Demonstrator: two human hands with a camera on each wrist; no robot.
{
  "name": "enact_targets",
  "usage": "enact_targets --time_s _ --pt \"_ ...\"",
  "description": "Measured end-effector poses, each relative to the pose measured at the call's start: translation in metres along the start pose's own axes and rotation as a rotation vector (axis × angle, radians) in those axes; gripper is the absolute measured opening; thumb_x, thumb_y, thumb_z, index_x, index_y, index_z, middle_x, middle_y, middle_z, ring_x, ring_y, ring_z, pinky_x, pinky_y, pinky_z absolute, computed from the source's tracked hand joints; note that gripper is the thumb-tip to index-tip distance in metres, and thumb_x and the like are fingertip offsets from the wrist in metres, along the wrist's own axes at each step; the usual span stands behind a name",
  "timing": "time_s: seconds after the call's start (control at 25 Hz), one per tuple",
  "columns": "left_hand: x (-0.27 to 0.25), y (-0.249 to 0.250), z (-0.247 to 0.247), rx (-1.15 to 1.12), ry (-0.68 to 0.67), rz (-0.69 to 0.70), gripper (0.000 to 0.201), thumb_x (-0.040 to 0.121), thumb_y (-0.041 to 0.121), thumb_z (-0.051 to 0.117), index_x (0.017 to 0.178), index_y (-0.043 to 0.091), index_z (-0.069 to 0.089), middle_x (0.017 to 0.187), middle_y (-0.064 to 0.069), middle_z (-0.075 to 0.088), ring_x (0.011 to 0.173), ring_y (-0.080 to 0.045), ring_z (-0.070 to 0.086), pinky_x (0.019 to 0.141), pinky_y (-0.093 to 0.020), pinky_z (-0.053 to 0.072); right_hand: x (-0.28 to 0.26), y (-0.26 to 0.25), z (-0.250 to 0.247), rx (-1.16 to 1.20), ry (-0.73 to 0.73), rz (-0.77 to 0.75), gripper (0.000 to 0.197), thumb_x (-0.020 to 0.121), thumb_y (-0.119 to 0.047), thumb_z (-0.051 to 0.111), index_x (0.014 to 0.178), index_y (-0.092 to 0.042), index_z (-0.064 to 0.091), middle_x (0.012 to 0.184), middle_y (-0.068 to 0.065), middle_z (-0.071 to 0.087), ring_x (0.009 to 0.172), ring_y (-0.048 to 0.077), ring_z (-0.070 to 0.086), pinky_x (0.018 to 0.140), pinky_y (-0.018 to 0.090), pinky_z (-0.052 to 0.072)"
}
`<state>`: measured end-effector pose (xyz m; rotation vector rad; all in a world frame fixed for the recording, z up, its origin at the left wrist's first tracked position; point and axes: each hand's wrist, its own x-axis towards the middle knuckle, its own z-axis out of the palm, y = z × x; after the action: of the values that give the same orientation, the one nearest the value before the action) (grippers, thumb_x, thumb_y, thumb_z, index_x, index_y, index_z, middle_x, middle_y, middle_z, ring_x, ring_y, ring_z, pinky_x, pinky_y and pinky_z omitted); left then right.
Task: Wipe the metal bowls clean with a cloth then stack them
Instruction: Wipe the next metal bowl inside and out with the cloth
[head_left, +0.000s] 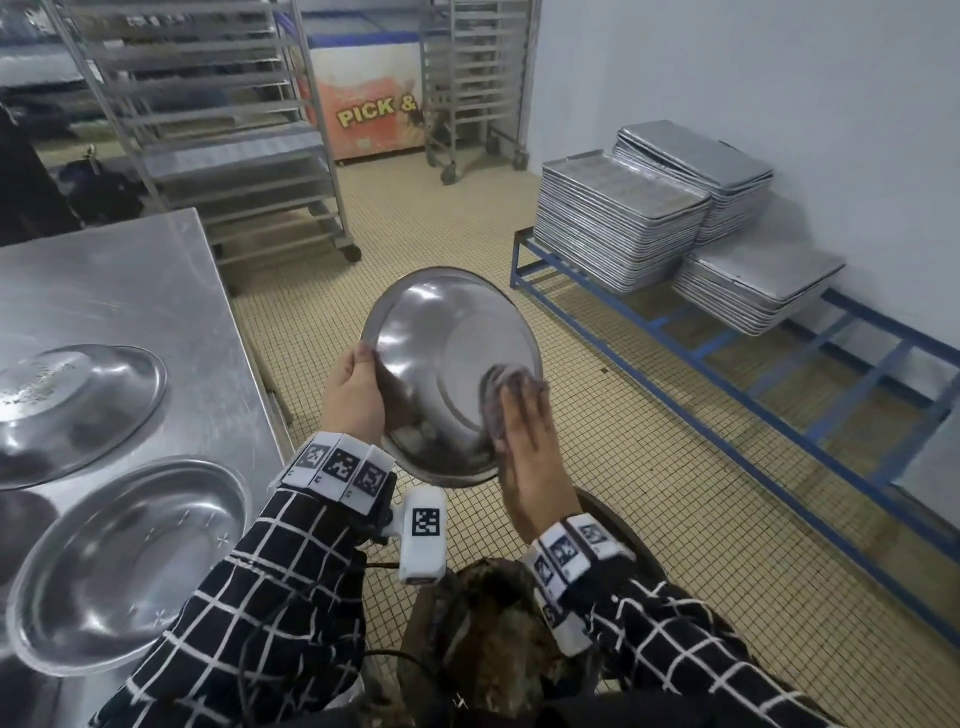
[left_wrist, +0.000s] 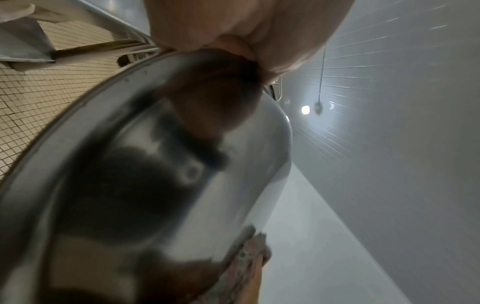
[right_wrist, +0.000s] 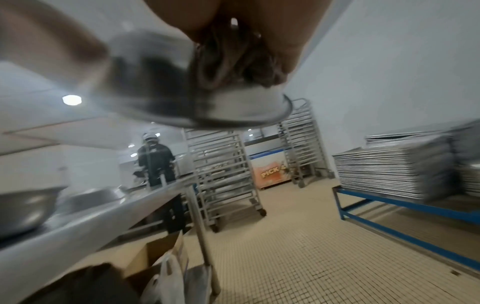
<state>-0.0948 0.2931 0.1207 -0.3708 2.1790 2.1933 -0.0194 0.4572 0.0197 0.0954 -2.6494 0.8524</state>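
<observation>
I hold 1 metal bowl (head_left: 447, 364) tilted above the floor, my left hand (head_left: 353, 395) clamped on its rim, my right hand (head_left: 530, 441) pressing the cloth (head_left: 501, 389) flat against its outside. 2 bowls (head_left: 124, 561) wait unstacked on the table (head_left: 130, 280); I judge stacking hasn't begun.

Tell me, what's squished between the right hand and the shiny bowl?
A crumpled cloth. The right hand presses it against the bowl; the head view shows this best.

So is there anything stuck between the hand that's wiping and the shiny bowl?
Yes, the cloth. The right hand presses it against the bowl, which the left hand grips by its rim.
</observation>
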Motion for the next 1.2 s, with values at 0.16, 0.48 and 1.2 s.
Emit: enact_targets --time_s 0.16,0.48,1.2 --pt "-0.006 0.001 0.006 -0.006 -0.053 -0.006 0.029 0.098 0.039 0.041 0.085 0.024 0.062 0.092 0.000 0.063 0.094 -0.020 0.059 0.099 -0.043 0.043 0.026 -0.033 -0.002 -0.098 0.040 -0.195 0.054 0.100 -0.044 0.013 0.149 -0.035 -0.006 0.160 0.002 -0.002 0.146 0.029 -0.010 0.116 0.055 0.010" --pt "-0.001 -0.001 -0.001 -0.074 -0.022 -0.021 0.031 0.097 0.040 0.044 0.111 0.021 0.064 0.113 -0.001 0.065 0.110 -0.020 0.058 0.106 -0.041 0.039 0.053 -0.001 -0.040 0.089 0.233 0.116 0.053 0.101 -0.034 0.030 0.152 -0.024 0.017 0.158 0.000 0.019 0.144 0.019 0.019 0.114 0.046 0.029" --pt "-0.005 -0.016 -0.003 0.071 -0.069 0.027 0.029 0.097 0.042 0.042 0.087 0.028 0.065 0.091 0.000 0.066 0.095 -0.021 0.062 0.090 -0.037 0.049 0.008 0.029 -0.042 0.004 0.142 0.061 0.048 0.099 -0.021 0.043 0.146 -0.015 0.034 0.141 0.011 0.047 0.121 0.020 0.051 0.099 0.037 0.048"
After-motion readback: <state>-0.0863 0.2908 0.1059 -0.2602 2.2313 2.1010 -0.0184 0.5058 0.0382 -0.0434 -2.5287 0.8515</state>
